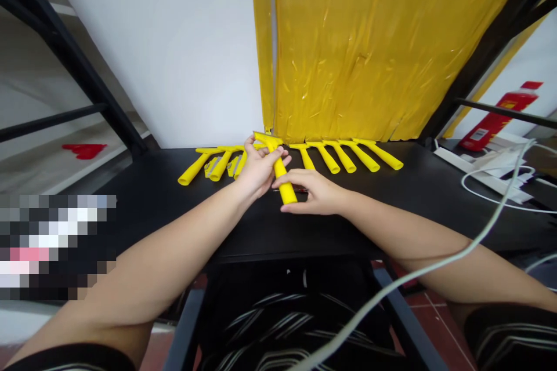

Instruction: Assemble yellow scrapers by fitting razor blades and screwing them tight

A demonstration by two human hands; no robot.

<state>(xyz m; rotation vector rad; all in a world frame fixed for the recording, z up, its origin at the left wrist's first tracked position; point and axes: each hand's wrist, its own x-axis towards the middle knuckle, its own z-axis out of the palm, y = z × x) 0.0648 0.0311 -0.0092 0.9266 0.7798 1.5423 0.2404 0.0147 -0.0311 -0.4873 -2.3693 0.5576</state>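
Note:
A yellow scraper (pixel 285 188) with a wide head and a round, hollow-looking handle is held over the front middle of the black table. My left hand (pixel 261 168) is closed around its neck, just below the head. The fingers of my right hand (pixel 311 191) grip the lower end of the handle. Beyond my left hand lies a group of similar yellow scrapers (pixel 194 169), with small grey-and-yellow pieces (pixel 211 167) between them that I cannot make out. Several more yellow scrapers (pixel 365 156) lie side by side to the right, heads toward the back.
A white panel (pixel 174 40) and a yellow plastic sheet (pixel 369 52) stand behind the black table (pixel 348 232). At right are a red bottle (pixel 500 116) and white power strips (pixel 483 174). A pale cable (pixel 418 275) crosses over my right forearm. A red object (pixel 85 151) lies on the left shelf.

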